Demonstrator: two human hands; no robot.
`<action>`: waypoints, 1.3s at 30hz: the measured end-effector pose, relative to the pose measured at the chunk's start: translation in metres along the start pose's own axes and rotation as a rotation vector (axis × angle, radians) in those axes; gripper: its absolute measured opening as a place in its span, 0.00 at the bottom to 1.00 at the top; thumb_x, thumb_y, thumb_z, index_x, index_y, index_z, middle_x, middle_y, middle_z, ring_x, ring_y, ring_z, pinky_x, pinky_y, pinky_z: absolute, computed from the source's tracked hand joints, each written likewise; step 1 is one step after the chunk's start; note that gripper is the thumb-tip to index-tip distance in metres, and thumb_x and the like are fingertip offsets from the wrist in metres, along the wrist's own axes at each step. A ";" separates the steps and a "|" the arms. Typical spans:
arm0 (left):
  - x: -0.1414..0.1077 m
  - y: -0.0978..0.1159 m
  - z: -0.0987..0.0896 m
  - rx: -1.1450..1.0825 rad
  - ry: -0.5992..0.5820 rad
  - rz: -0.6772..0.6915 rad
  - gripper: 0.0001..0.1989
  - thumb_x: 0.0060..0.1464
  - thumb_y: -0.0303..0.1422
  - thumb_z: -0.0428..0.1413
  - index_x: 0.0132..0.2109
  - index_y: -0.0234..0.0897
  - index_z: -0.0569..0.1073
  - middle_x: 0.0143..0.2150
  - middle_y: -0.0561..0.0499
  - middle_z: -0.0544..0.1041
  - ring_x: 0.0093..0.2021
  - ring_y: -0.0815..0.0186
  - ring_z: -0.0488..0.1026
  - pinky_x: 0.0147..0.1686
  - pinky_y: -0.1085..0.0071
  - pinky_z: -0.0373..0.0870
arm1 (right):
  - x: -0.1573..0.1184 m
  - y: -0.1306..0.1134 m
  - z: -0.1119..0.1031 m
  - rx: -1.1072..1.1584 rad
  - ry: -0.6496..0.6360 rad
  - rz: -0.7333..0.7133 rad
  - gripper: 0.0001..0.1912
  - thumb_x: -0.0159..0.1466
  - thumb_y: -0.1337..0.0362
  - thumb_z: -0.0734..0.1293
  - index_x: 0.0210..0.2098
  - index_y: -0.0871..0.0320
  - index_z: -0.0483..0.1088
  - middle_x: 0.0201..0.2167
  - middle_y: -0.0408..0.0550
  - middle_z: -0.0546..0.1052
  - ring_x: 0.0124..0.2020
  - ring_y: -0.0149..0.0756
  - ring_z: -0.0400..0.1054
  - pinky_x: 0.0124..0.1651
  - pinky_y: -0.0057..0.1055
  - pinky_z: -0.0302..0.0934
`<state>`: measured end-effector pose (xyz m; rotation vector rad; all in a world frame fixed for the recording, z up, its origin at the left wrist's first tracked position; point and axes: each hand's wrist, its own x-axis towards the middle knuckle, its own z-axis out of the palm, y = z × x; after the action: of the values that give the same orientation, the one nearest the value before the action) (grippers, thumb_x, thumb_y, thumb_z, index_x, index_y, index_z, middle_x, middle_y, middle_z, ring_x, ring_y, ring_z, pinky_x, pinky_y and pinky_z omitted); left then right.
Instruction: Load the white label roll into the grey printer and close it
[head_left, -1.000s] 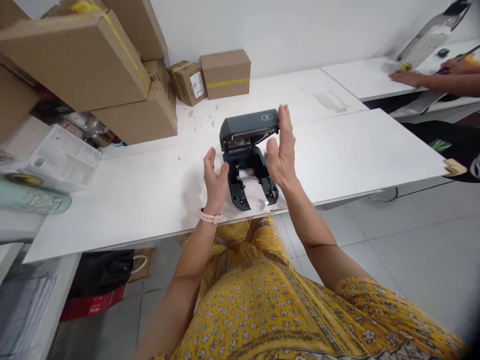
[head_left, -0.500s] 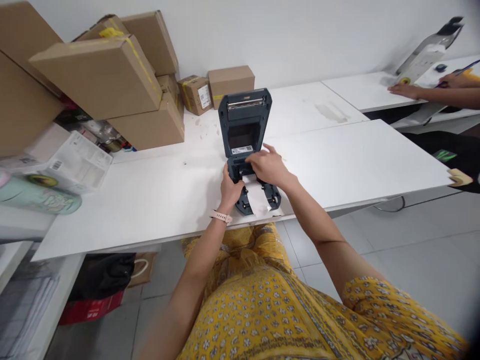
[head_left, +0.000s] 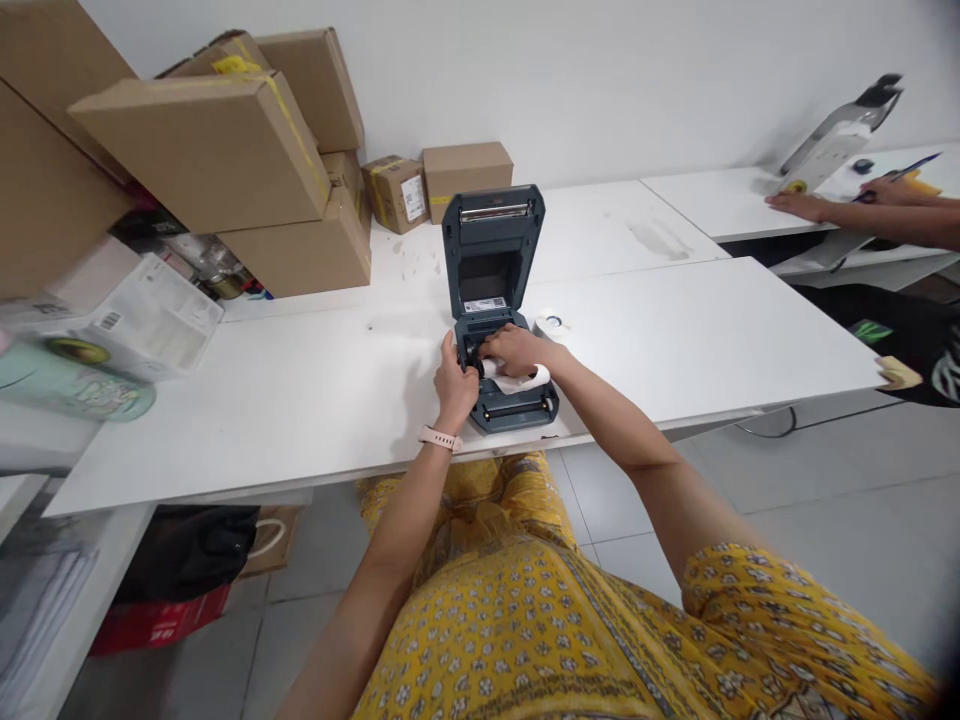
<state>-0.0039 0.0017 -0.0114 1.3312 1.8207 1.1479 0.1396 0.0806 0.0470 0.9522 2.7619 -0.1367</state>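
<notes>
A dark printer-like device (head_left: 517,412) stands on the white table with its lid (head_left: 491,240) raised. My left hand (head_left: 455,385) grips the left side of its base, thumb over the inner edge. Inside the device, my right hand (head_left: 516,350) closes on a white paper roll (head_left: 493,369), which it partly hides. A loose strip of white paper (head_left: 531,380) curls from the roll to the right. Just right of the hinge, behind my right hand, a white roll (head_left: 553,324) lies on the table.
Cardboard boxes (head_left: 202,150) are stacked at the left, and a smaller box (head_left: 466,180) stands by the wall. A mint bottle (head_left: 82,385) lies at the far left. Another person's hands (head_left: 801,206) rest on the right-hand table (head_left: 705,195).
My right hand has moved down and slightly left into the device. The paper strip has drawn back from the front edge and now curls up. The roll behind my hand has come into sight.
</notes>
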 end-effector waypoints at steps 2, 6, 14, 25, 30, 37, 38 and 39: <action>0.000 -0.001 0.000 -0.016 0.005 -0.001 0.44 0.50 0.20 0.55 0.74 0.45 0.59 0.66 0.46 0.77 0.64 0.50 0.76 0.65 0.52 0.68 | -0.023 0.011 -0.009 0.224 0.092 -0.068 0.24 0.59 0.67 0.71 0.56 0.57 0.77 0.53 0.53 0.82 0.52 0.46 0.77 0.55 0.40 0.67; -0.001 -0.003 0.001 -0.053 0.006 -0.008 0.44 0.50 0.20 0.55 0.73 0.46 0.60 0.67 0.47 0.77 0.65 0.51 0.76 0.66 0.53 0.67 | -0.104 0.044 -0.014 0.863 0.521 -0.198 0.22 0.60 0.49 0.74 0.48 0.52 0.74 0.46 0.49 0.80 0.46 0.43 0.76 0.50 0.40 0.70; -0.001 -0.004 0.002 -0.055 0.025 0.008 0.41 0.51 0.20 0.55 0.72 0.46 0.63 0.66 0.46 0.78 0.64 0.51 0.76 0.67 0.53 0.67 | -0.176 0.104 0.083 1.149 0.900 0.425 0.24 0.49 0.49 0.82 0.38 0.50 0.72 0.38 0.47 0.78 0.36 0.36 0.72 0.36 0.34 0.68; 0.000 -0.007 0.003 -0.057 0.031 0.029 0.37 0.51 0.20 0.54 0.69 0.43 0.67 0.65 0.46 0.79 0.62 0.55 0.77 0.66 0.56 0.69 | -0.115 0.086 0.153 1.316 0.779 0.428 0.33 0.57 0.54 0.74 0.61 0.53 0.68 0.63 0.57 0.76 0.57 0.44 0.75 0.52 0.40 0.73; 0.001 -0.007 0.005 -0.056 0.046 0.019 0.36 0.51 0.19 0.54 0.68 0.41 0.69 0.63 0.45 0.80 0.63 0.55 0.77 0.66 0.57 0.69 | -0.122 0.111 0.135 1.384 0.813 0.412 0.36 0.61 0.53 0.72 0.67 0.47 0.64 0.71 0.57 0.70 0.72 0.49 0.63 0.70 0.56 0.60; 0.003 -0.009 0.006 -0.063 0.052 0.014 0.36 0.51 0.19 0.55 0.67 0.43 0.69 0.62 0.47 0.81 0.63 0.57 0.78 0.66 0.59 0.70 | -0.087 0.122 0.086 1.130 0.544 0.344 0.45 0.51 0.59 0.79 0.67 0.47 0.66 0.70 0.54 0.68 0.69 0.57 0.64 0.63 0.55 0.69; 0.003 -0.009 0.006 -0.065 0.047 0.015 0.36 0.51 0.19 0.55 0.67 0.42 0.69 0.62 0.46 0.80 0.62 0.57 0.78 0.66 0.58 0.70 | -0.080 0.123 0.084 1.113 0.519 0.351 0.45 0.50 0.59 0.78 0.66 0.49 0.67 0.66 0.55 0.72 0.63 0.57 0.69 0.56 0.53 0.74; 0.003 -0.009 0.006 -0.069 0.043 0.016 0.36 0.51 0.19 0.54 0.67 0.42 0.69 0.63 0.46 0.80 0.62 0.57 0.78 0.66 0.58 0.71 | -0.074 0.124 0.082 1.099 0.506 0.365 0.44 0.49 0.60 0.78 0.65 0.50 0.67 0.60 0.55 0.75 0.56 0.55 0.73 0.50 0.51 0.76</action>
<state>-0.0033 0.0052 -0.0224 1.2939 1.7867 1.2453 0.2869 0.1206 -0.0181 1.9074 2.7510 -1.6591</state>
